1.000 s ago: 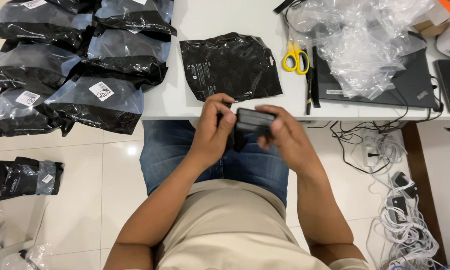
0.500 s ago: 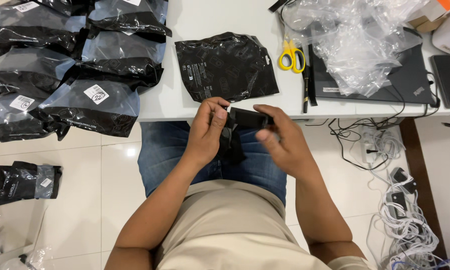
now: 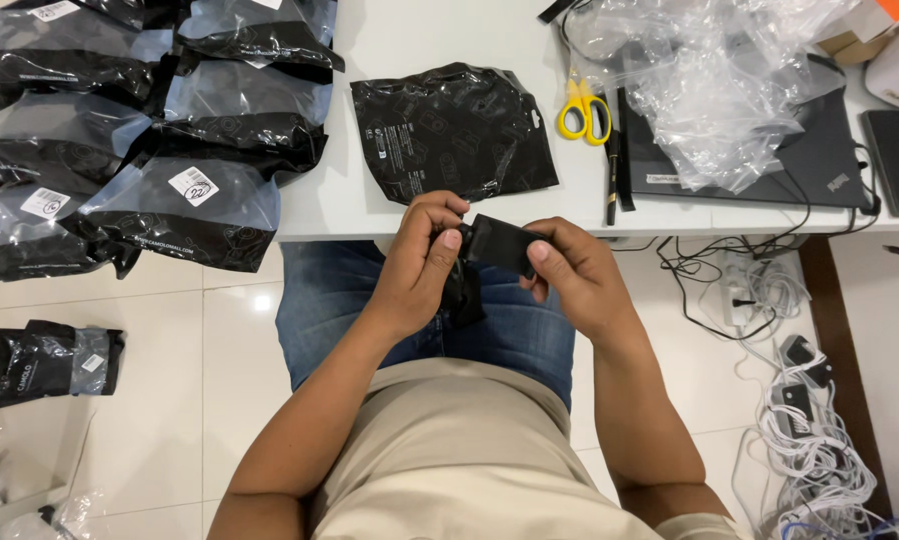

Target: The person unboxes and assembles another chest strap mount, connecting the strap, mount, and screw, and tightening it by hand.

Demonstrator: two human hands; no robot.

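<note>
Black folded item [image 3: 499, 243], small and matte, sits between both hands just below the edge of the white table [image 3: 439, 40], above the person's lap in blue jeans [image 3: 339, 300]. From the head camera, the left hand [image 3: 419, 265] curls around the item's left end, its fingers bent over the top and the thumb pressed against the side, so it is pinching rather than spread. A darker strap or fold of the same item hangs down beneath that hand toward the jeans; what exactly it is cannot be told. The right hand [image 3: 574, 275] grips the item's right end, thumb on the near face and fingers wrapped behind, closed on it. On the table right above the hands lies a flat black plastic pouch [image 3: 454, 130], close to the table's edge. Left of it a heap of grey-and-black sealed bags [image 3: 169, 130] with white stickers overlaps and spills over the table's left side. To the right of the pouch lie yellow-handled scissors [image 3: 582, 108], and just beside them a black laptop [image 3: 819, 160] half buried under a pile of crumpled clear plastic bags [image 3: 719, 80]. A dark phone [image 3: 894, 160] rests at the far right. Down on the white tiled floor, one more black packet [image 3: 49, 362] lies at the left, and a tangle of white cables [image 3: 819, 450] sits at the right.
</note>
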